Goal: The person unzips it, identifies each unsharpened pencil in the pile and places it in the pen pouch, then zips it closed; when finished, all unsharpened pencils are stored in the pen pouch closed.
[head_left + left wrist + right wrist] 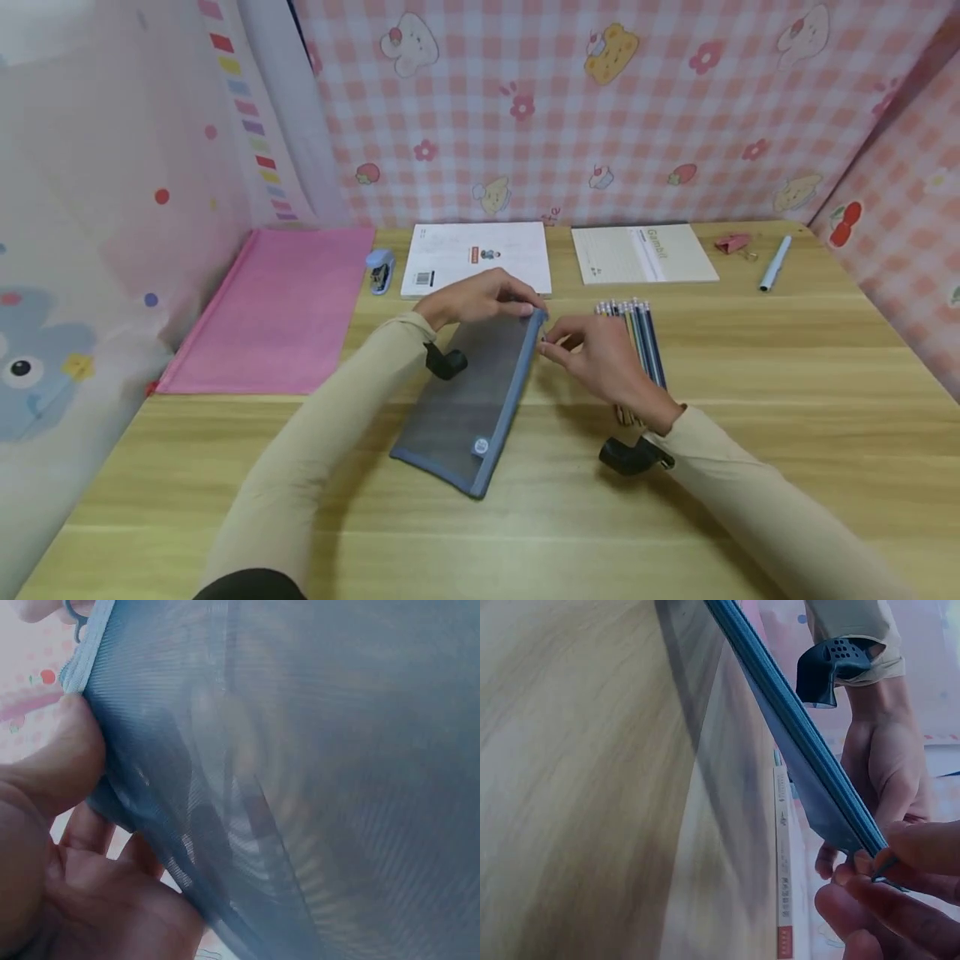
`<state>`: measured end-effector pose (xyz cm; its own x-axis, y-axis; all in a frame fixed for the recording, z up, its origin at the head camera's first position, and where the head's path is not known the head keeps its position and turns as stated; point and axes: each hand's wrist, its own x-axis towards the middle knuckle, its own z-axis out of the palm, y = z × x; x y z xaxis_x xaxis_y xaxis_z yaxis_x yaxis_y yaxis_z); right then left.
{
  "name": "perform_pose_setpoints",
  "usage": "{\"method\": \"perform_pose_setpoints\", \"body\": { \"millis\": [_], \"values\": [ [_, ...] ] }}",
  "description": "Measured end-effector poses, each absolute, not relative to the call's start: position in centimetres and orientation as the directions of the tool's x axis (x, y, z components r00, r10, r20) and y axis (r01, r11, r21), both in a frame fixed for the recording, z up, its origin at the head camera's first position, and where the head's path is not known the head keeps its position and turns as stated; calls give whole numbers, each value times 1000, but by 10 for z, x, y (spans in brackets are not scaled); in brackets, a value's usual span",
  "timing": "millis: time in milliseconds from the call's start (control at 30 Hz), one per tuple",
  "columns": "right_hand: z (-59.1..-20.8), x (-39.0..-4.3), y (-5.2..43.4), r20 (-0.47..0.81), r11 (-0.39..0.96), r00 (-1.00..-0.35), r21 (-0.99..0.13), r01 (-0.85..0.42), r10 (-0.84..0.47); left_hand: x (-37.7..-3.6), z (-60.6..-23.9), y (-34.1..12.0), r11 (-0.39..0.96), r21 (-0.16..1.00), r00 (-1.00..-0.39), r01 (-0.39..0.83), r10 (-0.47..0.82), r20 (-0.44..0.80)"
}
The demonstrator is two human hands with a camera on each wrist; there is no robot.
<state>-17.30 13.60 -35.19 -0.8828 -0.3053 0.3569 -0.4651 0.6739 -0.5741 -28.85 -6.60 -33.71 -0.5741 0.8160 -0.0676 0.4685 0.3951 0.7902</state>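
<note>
A grey translucent mesh zipper pouch (468,392) with blue edging is held tilted over the table, its blue zipper (810,742) along the right edge. My left hand (483,297) grips the pouch's far corner between thumb and fingers. In the left wrist view, the thumb (64,757) lies against the mesh beside the zipper's end. My right hand (600,350) is at that same end, pinching the small blue zipper pull (885,868) between thumb and fingertips. A bundle of pencils (651,342) lies just beyond the right hand, partly hidden by it.
A pink pouch (277,308) lies at the left, beside a blue stapler (380,272). Along the back are a white book (450,258), a notepad (645,254), a pink clip (732,242) and a light blue pen (776,263). A patterned cloth wall (465,100) stands behind.
</note>
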Motion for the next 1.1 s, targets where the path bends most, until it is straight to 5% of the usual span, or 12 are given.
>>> {"method": "perform_pose_setpoints", "body": {
  "millis": [500,1100],
  "values": [
    [-364,-170,121,224,600,-890,-670,-437,-398,-294,-341,-79,447,765,-688,464,726,-7],
    [-360,-140,109,67,568,-779,-646,-510,-623,-304,-330,-92,439,810,-791,388,610,49]
  ]
}}
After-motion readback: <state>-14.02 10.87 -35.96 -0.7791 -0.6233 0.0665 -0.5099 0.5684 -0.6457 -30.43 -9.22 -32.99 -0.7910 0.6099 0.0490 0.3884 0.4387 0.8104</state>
